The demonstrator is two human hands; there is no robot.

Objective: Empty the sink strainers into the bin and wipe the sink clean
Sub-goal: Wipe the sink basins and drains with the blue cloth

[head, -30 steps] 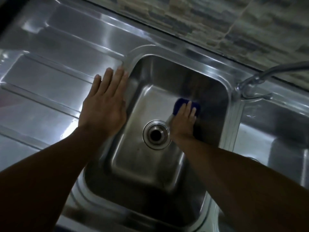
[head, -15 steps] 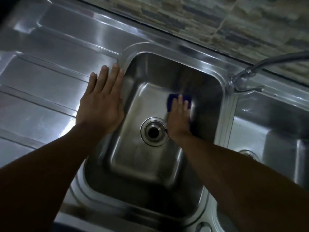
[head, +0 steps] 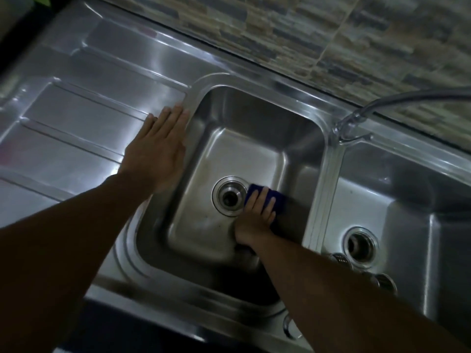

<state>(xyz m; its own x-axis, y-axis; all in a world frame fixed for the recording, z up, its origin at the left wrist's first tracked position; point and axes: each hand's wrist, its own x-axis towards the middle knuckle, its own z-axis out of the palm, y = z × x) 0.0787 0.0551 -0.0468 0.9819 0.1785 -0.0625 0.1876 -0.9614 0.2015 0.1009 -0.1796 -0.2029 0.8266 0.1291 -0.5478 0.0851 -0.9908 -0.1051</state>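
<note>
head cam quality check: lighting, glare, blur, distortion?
Head view: dim overall, forearms near black at the bottom; bright glare on the drainboard and the right basin; motion blur softens the right hand, the blue cloth and the wall tiles; wide-angle bend curves the sink's back edge.

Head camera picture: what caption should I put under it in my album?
Right hand presses a blue cloth beside the drain of the left basin; left hand rests flat on the drainboard.

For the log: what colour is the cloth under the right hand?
Dark blue. The cloth shows best in the head view, beside the drain.
</note>
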